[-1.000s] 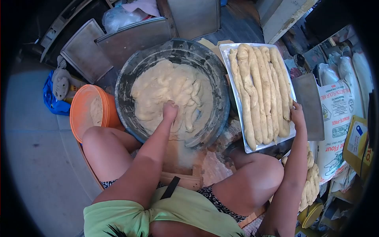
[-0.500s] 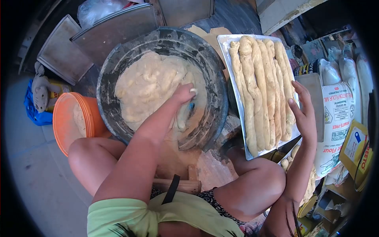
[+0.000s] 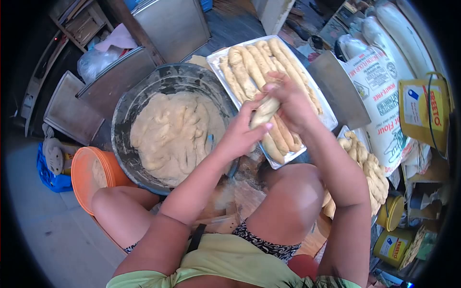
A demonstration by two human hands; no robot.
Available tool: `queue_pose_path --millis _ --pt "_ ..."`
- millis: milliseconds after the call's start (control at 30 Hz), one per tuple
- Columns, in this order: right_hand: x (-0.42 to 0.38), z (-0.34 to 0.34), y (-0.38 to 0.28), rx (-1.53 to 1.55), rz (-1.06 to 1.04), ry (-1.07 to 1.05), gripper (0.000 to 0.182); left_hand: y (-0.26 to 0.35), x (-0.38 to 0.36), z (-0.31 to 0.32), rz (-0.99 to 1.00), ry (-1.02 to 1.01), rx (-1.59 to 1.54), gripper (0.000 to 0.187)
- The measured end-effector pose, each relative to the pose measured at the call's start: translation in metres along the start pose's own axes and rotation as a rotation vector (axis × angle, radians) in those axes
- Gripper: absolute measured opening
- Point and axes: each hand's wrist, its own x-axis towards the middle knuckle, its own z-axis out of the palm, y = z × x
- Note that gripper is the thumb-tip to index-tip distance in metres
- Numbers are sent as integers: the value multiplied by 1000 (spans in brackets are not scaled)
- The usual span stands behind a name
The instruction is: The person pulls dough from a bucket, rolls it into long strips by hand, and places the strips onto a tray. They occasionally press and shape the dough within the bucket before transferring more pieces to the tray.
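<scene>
A: Right, status on dough (image 3: 263,112)?
B: Pinched between left hand (image 3: 238,137) and right hand (image 3: 290,103), both closed on it, over tray (image 3: 218,60) edge beside basin (image 3: 126,109).
A: Handling?
B: Likely soft, sticky, light. Stretches and sags if hung. Best supported mid-length, gripped loosely.

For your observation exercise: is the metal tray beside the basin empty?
No, the metal tray holds several long dough rolls lying side by side.

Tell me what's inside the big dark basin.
The basin holds a lumpy mass of pale dough covering most of its floor. What lies under the dough is hidden; the left hand covers the near-right rim.
</scene>
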Motion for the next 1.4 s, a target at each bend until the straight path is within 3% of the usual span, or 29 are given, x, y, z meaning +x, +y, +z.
queue_pose_path --millis 33,100,167,233,300,367,400,433,500,533,567,600,667,767,833,900,933,967,1033,1133,1167,1233,1267,1300,1367,1400 --pt "-6 -15 -14 -15 -72 57 39 -4 6 15 143 27 191 53" --pt "-22 -52 -43 -101 -325 225 35 -9 27 45 84 -31 148 51" --pt "-34 -106 -62 -163 -461 257 31 -21 54 72 229 -137 453 43" --pt "-56 -143 -72 -399 -542 380 29 -15 78 111 404 -12 473 33" --pt "-75 -190 -73 -547 -538 416 29 -18 102 145 582 32 562 30" --pt "-88 -220 -69 -692 -536 453 29 -24 123 169 635 -30 705 29" --pt "-94 -229 -66 -803 -402 447 32 -31 131 177 683 -95 841 29" --pt "-98 -239 -63 -911 -261 441 36 -48 136 184 681 -102 844 29" --pt "-96 -259 -52 -1063 -202 415 38 -80 137 195 499 -337 1220 36" --pt "-88 -267 -47 -1259 -231 281 37 -73 128 194 416 -591 1377 55" --pt "-79 -275 -43 -1450 -260 139 35 -74 119 197 417 -601 1379 55" --pt "-66 -279 -39 -1614 -189 120 29 -76 110 200 423 -516 1389 62" --pt "-46 -267 -35 -1540 -285 125 30 -76 99 201 397 -464 1380 76" --pt "-23 -241 -21 -1240 -533 76 32 -77 88 190 454 -432 1412 70" --pt "-6 -245 -1 -1297 -643 116 31 -76 66 159 511 -385 1268 64" --pt "-2 -264 11 -1441 -32 397 31 -69 33 116 551 -288 1089 54" --pt "-8 -268 7 -1450 159 335 38 -63 16 91 526 -231 1054 48" --pt "-15 -261 1 -1454 160 320 38 -63 -1 65 503 -119 1064 46" --pt "-28 -244 -6 -1052 562 304 46 -67 -30 10 423 90 1068 43" --pt "-26 -238 -7 -1159 512 356 55 -93 -71 -62 232 385 1094 43" --pt "-20 -249 1 -1169 507 345 55 -102 -79 -82 227 400 1094 43" --pt "-2 -259 20 -1197 -73 321 56 -119 -91 -115 52 583 1048 42" --pt "4 -251 28 -868 -55 347 56 -131 -93 -129 45 607 1047 42" --pt "9 -249 37 -880 -13 286 55 -144 -94 -145 -8 673 979 43" --pt "22 -248 54 -1261 -64 234 59 -172 -103 -174 -73 768 912 43" --pt "20 -240 50 -1061 -1 207 60 -187 -110 -186 -128 851 827 44"
